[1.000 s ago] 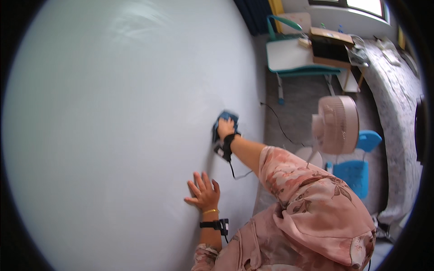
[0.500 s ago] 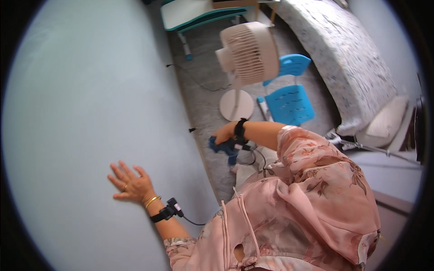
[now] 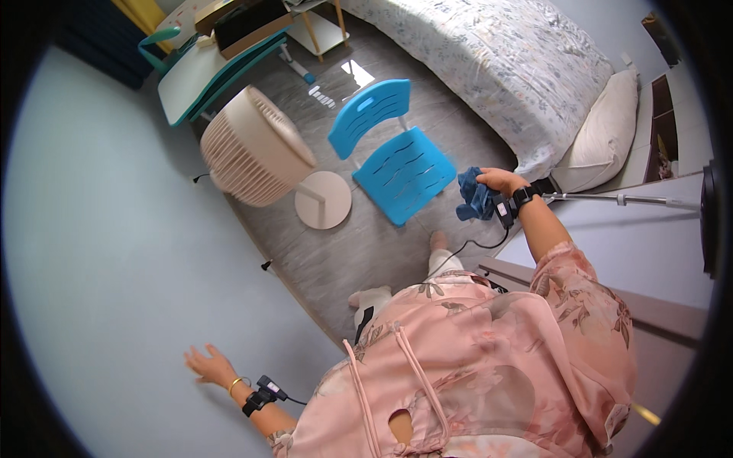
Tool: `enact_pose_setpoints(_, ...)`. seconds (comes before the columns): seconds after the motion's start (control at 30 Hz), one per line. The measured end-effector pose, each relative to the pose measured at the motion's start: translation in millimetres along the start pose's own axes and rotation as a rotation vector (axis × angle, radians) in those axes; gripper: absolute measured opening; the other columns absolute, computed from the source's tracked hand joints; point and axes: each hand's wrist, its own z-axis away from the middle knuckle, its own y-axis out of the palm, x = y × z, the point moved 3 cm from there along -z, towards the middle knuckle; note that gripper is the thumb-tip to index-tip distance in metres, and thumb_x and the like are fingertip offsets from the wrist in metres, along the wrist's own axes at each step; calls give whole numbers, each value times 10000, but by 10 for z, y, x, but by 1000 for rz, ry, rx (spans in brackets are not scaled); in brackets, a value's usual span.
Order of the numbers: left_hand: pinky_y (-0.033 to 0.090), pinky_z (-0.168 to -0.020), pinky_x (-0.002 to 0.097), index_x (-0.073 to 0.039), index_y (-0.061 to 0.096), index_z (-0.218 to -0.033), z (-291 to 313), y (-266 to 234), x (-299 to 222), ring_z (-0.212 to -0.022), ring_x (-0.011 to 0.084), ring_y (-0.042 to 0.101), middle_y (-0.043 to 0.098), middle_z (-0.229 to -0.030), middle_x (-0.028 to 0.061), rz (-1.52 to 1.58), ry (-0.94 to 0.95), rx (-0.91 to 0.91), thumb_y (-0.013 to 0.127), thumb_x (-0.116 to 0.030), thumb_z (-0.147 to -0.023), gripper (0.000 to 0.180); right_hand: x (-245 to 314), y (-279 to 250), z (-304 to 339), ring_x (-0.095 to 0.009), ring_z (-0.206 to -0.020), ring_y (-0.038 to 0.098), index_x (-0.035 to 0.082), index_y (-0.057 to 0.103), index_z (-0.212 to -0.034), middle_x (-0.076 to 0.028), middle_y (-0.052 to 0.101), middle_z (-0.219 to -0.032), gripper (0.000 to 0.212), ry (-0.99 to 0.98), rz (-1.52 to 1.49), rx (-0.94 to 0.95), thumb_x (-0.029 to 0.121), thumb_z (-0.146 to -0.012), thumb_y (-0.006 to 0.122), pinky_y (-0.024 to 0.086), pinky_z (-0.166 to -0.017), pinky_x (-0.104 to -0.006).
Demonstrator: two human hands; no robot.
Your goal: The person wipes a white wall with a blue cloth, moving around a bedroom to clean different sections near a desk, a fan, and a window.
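My right hand [image 3: 500, 182] grips a crumpled dark blue cloth [image 3: 476, 195], held out to the right above the floor. The cloth hangs in loose folds below my fingers. At the lower left, my left hand [image 3: 211, 366] has its fingers spread beside the pale wall [image 3: 114, 252]; whether the palm touches it I cannot tell. Each wrist wears a black strap with a small cabled device, and a gold bangle [image 3: 236, 384] circles the left one. Nearest the cloth stands a bright blue chair [image 3: 406, 174] with a slotted seat and backrest.
A cream pedestal fan [image 3: 256, 149] on a round base [image 3: 323, 200] stands by the wall. Behind it is a teal-edged desk [image 3: 221, 80] with a box on top. A bed with a floral cover [image 3: 481, 72] lies at the far right, near a metal pole [image 3: 611, 198].
My right hand has swung with the cloth from near the wall out to the right. The view has turned, showing more of the chair, desk and bed. My left hand now appears lower.
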Motion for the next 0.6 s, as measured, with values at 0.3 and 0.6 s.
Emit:
enact_pose_setpoints(0.3, 328, -1044, 378, -29, 502, -1269, 1438, -405, -3348, -1258, 328, 413, 432, -1365, 177, 712, 865, 789, 630, -327, -843, 535, 778, -860, 291, -151, -886, 637, 17, 505, -1229, -82, 618, -1093, 339, -336, -460, 244, 87, -897, 497, 532, -798, -277)
enact_pose_setpoints(0.6, 313, -1054, 408, -59, 259, -1433, 1754, -904, -5208, -1300, 291, 371, 328, -1432, 189, 1155, 1051, 1015, 671, -399, -820, 813, 1912, -760, 699, -190, -1011, 604, -45, 429, -1273, -155, 564, -1190, 398, -613, -552, 429, 143, -931, 507, 506, -886, -310)
